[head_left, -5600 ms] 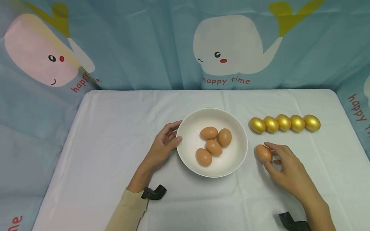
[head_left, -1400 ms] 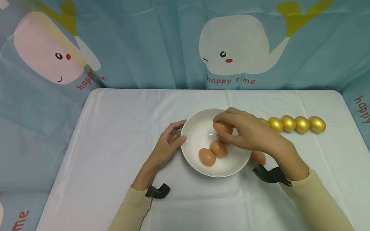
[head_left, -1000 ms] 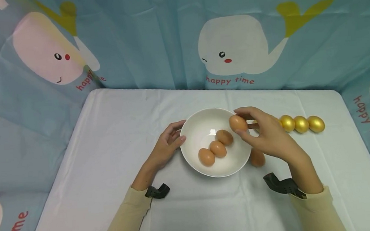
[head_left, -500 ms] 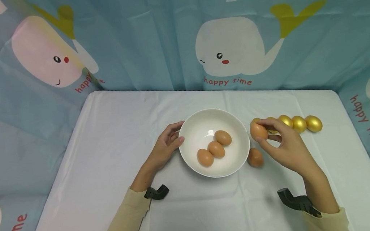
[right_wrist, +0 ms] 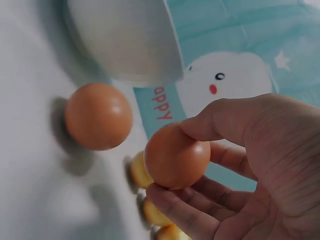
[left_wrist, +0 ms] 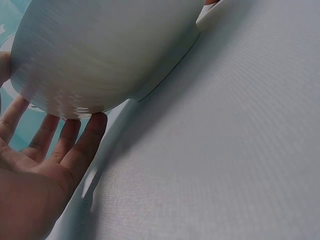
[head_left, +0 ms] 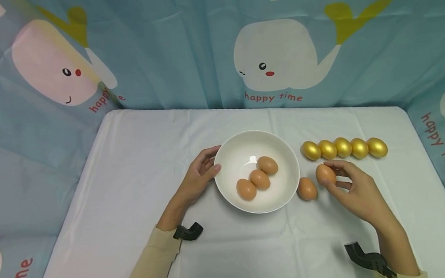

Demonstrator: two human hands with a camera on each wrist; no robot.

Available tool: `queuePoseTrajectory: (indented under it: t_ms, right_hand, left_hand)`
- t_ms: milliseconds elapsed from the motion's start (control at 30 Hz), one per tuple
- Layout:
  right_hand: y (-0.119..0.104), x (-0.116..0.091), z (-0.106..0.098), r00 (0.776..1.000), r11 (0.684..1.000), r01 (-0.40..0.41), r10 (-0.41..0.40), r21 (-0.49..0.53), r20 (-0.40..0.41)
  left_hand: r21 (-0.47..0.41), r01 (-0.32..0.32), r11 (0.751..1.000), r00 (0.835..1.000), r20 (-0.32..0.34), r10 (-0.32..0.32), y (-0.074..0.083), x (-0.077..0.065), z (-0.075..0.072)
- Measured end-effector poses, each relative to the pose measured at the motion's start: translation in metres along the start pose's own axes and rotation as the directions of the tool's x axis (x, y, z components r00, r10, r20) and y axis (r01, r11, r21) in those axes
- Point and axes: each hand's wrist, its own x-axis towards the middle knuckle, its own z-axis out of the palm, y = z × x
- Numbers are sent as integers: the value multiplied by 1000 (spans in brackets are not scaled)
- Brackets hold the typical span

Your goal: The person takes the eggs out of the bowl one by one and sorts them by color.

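My left hand (head_left: 199,175) holds the white bowl (head_left: 224,156) at its left side, thumb at the rim and fingertips against the outer wall (left_wrist: 110,50). Inside lie three brown eggs, touching in a slanting row; the middle egg (head_left: 259,179) is between the other two. To the right of the bowl, my right hand (head_left: 358,191) pinches another brown egg (head_left: 325,175) between thumb and fingers, as the right wrist view also shows. On the cloth between this egg and the bowl rests a further brown egg (head_left: 307,188), close by the rim.
Several golden eggs (head_left: 343,147) form a row behind my right hand. A white cloth (head_left: 149,153) covers the table. Blue curtains (head_left: 184,50) with printed whales hang behind it and at both sides. Each wrist wears a black mount (head_left: 188,232).
My right hand has lifted an egg out of the bowl and carried it right, then towards me. The egg it gripped earliest now sits beside the bowl. My left hand stays at the rim.
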Motion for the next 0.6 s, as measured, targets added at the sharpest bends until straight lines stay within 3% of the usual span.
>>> queuePoseTrajectory:
  t_ms: [600]
  right_hand:
    - [16, -9, 12, 994, 995, -71, 76, -63, 72]
  left_hand:
    - [5, 11, 1000, 1000, 0, -11, -1, 0, -1]
